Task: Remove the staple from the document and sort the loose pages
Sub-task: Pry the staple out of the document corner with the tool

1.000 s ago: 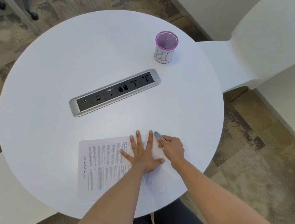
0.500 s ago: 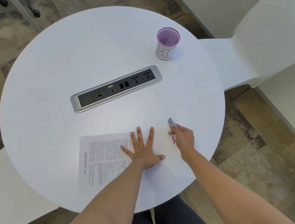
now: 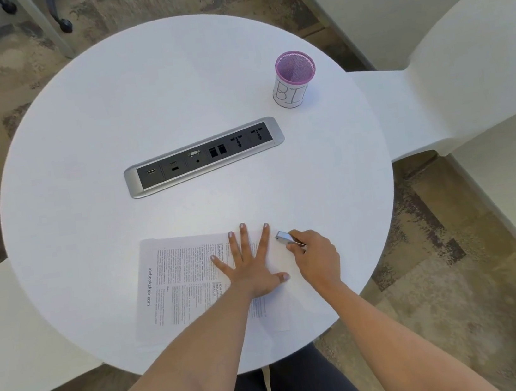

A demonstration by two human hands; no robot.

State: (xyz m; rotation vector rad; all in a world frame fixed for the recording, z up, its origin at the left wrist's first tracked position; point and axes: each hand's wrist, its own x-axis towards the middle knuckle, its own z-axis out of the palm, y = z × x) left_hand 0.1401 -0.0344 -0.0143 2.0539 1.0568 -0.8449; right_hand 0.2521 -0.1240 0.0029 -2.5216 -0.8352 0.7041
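Left hand [image 3: 249, 267] flat on document [image 3: 179, 282]; right hand [image 3: 317, 258] grips staple remover [image 3: 286, 238].

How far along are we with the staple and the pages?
Early stage. Done: the document lies flat on the table, pinned by the spread left hand. In hand: the right hand holds the staple remover, its tip at the document's top right corner. The staple itself is too small to see. Left: pulling it, then sorting; the pages are one stack, none set apart.
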